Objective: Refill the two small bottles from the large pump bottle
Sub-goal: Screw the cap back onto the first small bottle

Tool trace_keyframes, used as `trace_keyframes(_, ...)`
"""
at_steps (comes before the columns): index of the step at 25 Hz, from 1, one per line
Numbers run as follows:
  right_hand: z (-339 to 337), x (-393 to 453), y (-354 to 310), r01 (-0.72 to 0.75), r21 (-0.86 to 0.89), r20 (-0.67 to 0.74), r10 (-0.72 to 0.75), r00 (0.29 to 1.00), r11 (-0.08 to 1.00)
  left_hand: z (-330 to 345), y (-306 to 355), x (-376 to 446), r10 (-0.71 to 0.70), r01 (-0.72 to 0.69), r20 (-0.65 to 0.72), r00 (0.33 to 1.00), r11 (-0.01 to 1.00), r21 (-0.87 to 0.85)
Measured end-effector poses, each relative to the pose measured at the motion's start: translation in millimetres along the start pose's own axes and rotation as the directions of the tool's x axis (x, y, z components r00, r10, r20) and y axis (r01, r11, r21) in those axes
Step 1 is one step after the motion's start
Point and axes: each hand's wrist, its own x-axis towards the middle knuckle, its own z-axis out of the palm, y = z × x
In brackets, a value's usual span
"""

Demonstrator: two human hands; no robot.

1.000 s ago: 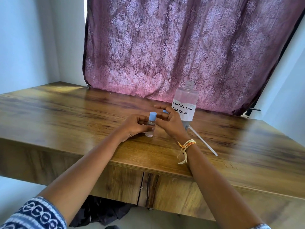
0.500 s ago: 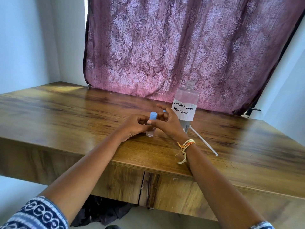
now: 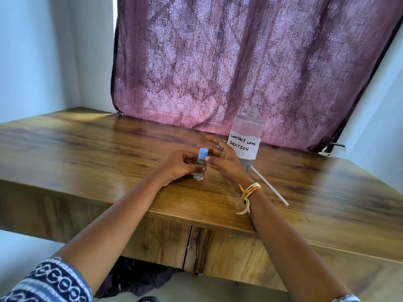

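From the head view we look down on a wooden table (image 3: 91, 149) with a strong brown grain that fills the middle of the frame, its front edge running across the lower half. Behind it, a patterned mauve curtain (image 3: 239, 62) hangs across the upper centre and right, with pale blue walls (image 3: 43, 51) at upper left and far right.

Near the centre we see the left hand (image 3: 177, 165) curled around a small bottle (image 3: 200, 165) with a blue cap, standing upright on the table. The right hand (image 3: 226, 160) is beside the cap with fingers spread loose, holding nothing. Just right of it stands the large bottle (image 3: 245, 138), uncapped, labelled "CONTACT LENS SOLUTION". A thin white tube (image 3: 270, 186) lies slanting toward lower right.
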Motion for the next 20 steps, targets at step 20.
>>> trace_keyframes(20, 6.9, 5.5, 5.9, 0.030, -0.038, -0.099, -0.034, 0.994, 0.999, 0.4, -0.6, 1.2, 0.035, -0.032, -0.040, 0.999, 0.995, 0.089)
